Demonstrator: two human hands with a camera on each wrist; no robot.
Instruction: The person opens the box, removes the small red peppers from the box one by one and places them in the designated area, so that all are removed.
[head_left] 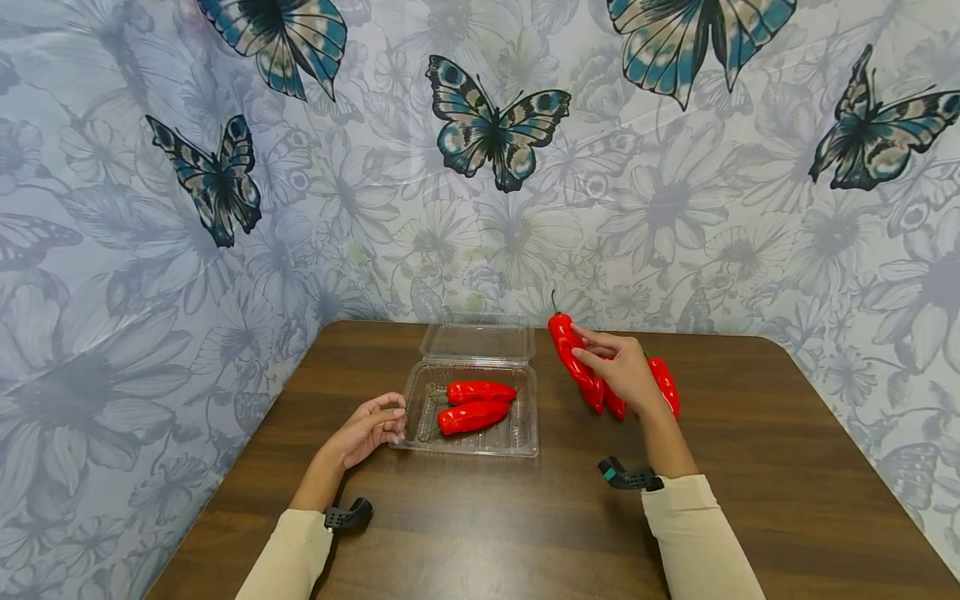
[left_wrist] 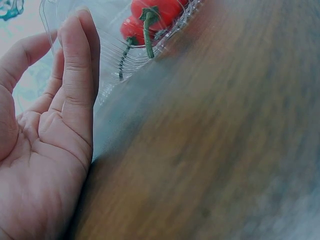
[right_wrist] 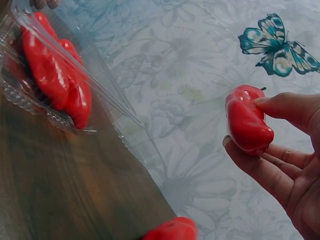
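Note:
A clear plastic clamshell container (head_left: 531, 417) lies with its lid raised at the back; two red peppers (head_left: 480, 390) (head_left: 472, 417) lie side by side in it, green stems to the left. At its left rim, my left hand (head_left: 371, 429) pinches the edge between thumb and fingers, as the left wrist view (left_wrist: 60, 115) shows. To the right of the container, my right hand (head_left: 618, 367) holds another red pepper (right_wrist: 245, 120) between thumb and fingers, above the table. Behind and below that hand, more red peppers (head_left: 664, 387) are partly hidden.
The brown wooden table (head_left: 480, 525) ends at a wall covering (head_left: 375, 208) with flowers and butterflies. The container's clear lid (head_left: 480, 340) stands near the table's back edge. Black bands (head_left: 348, 515) circle both wrists.

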